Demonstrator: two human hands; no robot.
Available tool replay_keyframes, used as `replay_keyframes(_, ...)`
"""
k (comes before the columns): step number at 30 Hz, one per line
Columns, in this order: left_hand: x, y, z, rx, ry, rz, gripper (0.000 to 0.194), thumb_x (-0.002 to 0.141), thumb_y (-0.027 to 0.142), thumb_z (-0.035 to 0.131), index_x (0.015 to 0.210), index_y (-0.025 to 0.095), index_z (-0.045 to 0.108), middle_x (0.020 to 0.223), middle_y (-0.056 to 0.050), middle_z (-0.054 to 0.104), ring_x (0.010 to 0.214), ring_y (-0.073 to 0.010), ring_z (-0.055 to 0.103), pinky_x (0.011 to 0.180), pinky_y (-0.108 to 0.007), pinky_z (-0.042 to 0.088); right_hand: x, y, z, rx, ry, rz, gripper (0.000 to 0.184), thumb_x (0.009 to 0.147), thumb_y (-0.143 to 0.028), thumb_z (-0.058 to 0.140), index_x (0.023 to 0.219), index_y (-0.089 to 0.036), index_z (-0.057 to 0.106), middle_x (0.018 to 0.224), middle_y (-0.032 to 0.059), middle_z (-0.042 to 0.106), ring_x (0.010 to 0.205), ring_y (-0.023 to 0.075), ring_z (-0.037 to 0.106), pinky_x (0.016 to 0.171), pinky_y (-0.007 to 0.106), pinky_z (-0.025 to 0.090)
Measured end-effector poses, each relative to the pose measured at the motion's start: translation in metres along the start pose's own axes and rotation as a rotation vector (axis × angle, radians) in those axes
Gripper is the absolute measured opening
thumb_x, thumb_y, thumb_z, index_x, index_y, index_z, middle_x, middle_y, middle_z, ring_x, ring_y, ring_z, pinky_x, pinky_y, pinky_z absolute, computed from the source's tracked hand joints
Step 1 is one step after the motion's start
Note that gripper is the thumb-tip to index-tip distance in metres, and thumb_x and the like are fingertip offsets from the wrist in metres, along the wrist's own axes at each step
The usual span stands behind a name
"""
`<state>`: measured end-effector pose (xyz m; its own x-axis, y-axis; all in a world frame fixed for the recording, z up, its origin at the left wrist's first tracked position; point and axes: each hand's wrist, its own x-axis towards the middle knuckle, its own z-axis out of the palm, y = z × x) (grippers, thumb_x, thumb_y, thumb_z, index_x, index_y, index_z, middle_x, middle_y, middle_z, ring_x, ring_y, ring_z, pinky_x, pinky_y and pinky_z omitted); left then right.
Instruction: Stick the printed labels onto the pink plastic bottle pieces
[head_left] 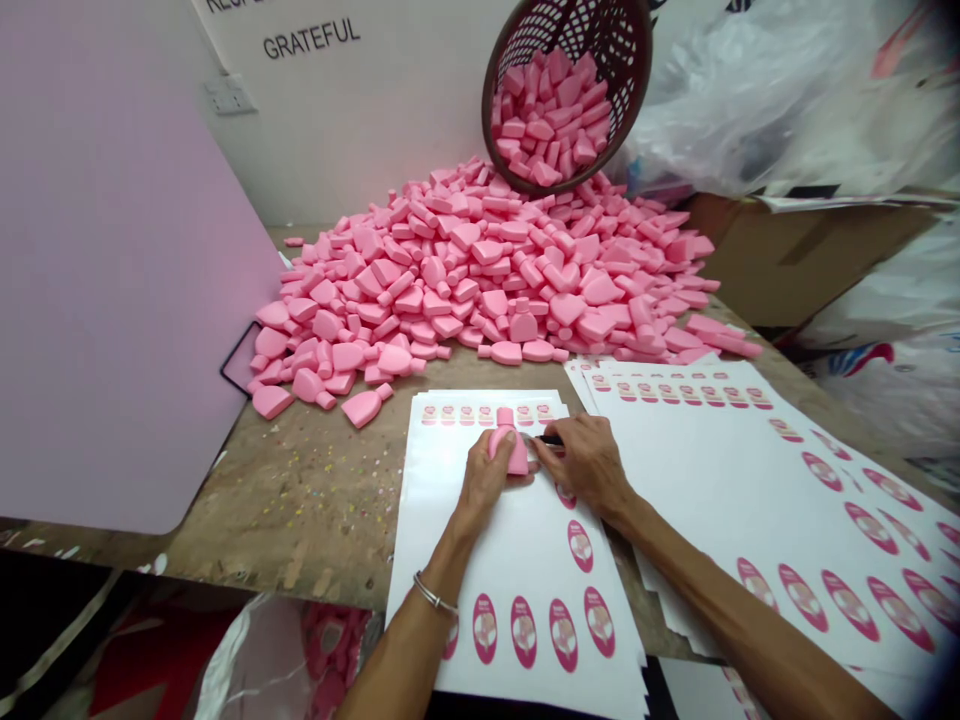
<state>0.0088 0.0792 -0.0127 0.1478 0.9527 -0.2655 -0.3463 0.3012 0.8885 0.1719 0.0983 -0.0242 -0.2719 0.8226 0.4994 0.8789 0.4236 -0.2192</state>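
Observation:
My left hand (489, 468) is wrapped round a small pink plastic bottle (517, 457), its neck pointing away from me. The bottle is held just above a stack of label sheets (487, 540) printed with oval pink stickers and a row of small labels along the top. My right hand (589, 462) is closed on a slim black-handled tool (551, 439), its tip close to the bottle's right side. What kind of tool it is, and whether a label is on its tip, is too small to tell.
A large heap of pink bottles (465, 270) covers the back of the wooden table (315, 500). A brown basket (491, 100) lies tipped over it, with more bottles inside. More label sheets (697, 460) lie at right. A pale board (127, 300) stands at left; an open bag (255, 660) sits below.

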Motion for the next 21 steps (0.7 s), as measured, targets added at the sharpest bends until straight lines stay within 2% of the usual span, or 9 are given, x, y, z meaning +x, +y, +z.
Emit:
replay_keyframes(4, 0.000, 0.005, -0.001, -0.068, -0.016, -0.013, 0.043, 0.080, 0.048, 0.060, 0.103, 0.012, 0.055, 0.096, -0.012, 0.065, 0.066, -0.0173, 0.068, 0.065, -0.033, 0.058, 0.002, 0.000, -0.009, 0.260, 0.064, 0.303, 0.023, 0.080, -0.042, 0.059, 0.074, -0.020, 0.056, 0.072, 0.0028, 0.062, 0.070, 0.0178, 0.054, 0.069, 0.032, 0.040)
replay_keyframes(6, -0.002, 0.008, -0.001, -0.086, -0.013, -0.004, 0.043, 0.078, 0.048, 0.062, 0.102, 0.012, 0.056, 0.101, -0.013, 0.065, 0.062, -0.0146, 0.067, 0.060, -0.030, 0.057, 0.004, -0.004, -0.021, 0.443, 0.106, 0.464, 0.028, 0.079, -0.047, 0.060, 0.073, -0.020, 0.056, 0.069, 0.0013, 0.061, 0.066, 0.0159, 0.054, 0.064, 0.029, 0.043)
replay_keyframes(8, -0.008, 0.013, 0.000, -0.089, -0.012, 0.012, 0.044, 0.076, 0.049, 0.064, 0.101, 0.013, 0.057, 0.102, -0.012, 0.065, 0.059, -0.0126, 0.065, 0.053, -0.026, 0.055, 0.006, -0.011, -0.035, 0.576, 0.127, 0.550, 0.031, 0.079, -0.050, 0.059, 0.075, -0.019, 0.059, 0.067, 0.0002, 0.060, 0.063, 0.0145, 0.054, 0.061, 0.027, 0.044)
replay_keyframes(10, -0.016, 0.018, 0.002, -0.111, -0.013, 0.013, 0.047, 0.077, 0.054, 0.060, 0.100, 0.013, 0.059, 0.093, -0.011, 0.066, 0.058, -0.0136, 0.064, 0.048, -0.024, 0.053, 0.006, -0.023, -0.048, 0.649, 0.084, 0.557, 0.032, 0.078, -0.050, 0.061, 0.084, -0.019, 0.065, 0.070, 0.0005, 0.064, 0.064, 0.0146, 0.056, 0.060, 0.027, 0.045)
replay_keyframes(13, -0.030, 0.028, 0.006, -0.186, -0.016, -0.031, 0.054, 0.083, 0.059, 0.048, 0.098, 0.010, 0.062, 0.077, -0.010, 0.067, 0.059, -0.0169, 0.064, 0.047, -0.026, 0.054, 0.004, -0.042, -0.060, 0.728, 0.001, 0.512, 0.033, 0.078, -0.047, 0.063, 0.096, -0.021, 0.071, 0.086, 0.0041, 0.071, 0.073, 0.0182, 0.062, 0.066, 0.030, 0.050)
replay_keyframes(16, -0.041, 0.035, 0.007, -0.227, -0.045, -0.050, 0.056, 0.086, 0.059, 0.042, 0.099, 0.009, 0.064, 0.077, -0.010, 0.068, 0.063, -0.0186, 0.066, 0.051, -0.028, 0.056, 0.001, -0.057, -0.061, 0.753, 0.003, 0.450, 0.028, 0.078, -0.044, 0.064, 0.092, -0.022, 0.073, 0.093, 0.0058, 0.072, 0.083, 0.0222, 0.065, 0.075, 0.036, 0.052)
replay_keyframes(21, -0.048, 0.040, 0.004, -0.247, -0.064, -0.048, 0.057, 0.088, 0.057, 0.039, 0.098, 0.008, 0.065, 0.076, -0.011, 0.068, 0.065, -0.0200, 0.066, 0.053, -0.031, 0.057, 0.001, -0.068, -0.061, 0.730, 0.018, 0.387, 0.024, 0.078, -0.042, 0.064, 0.088, -0.023, 0.074, 0.089, 0.0049, 0.073, 0.082, 0.0224, 0.067, 0.074, 0.037, 0.054)
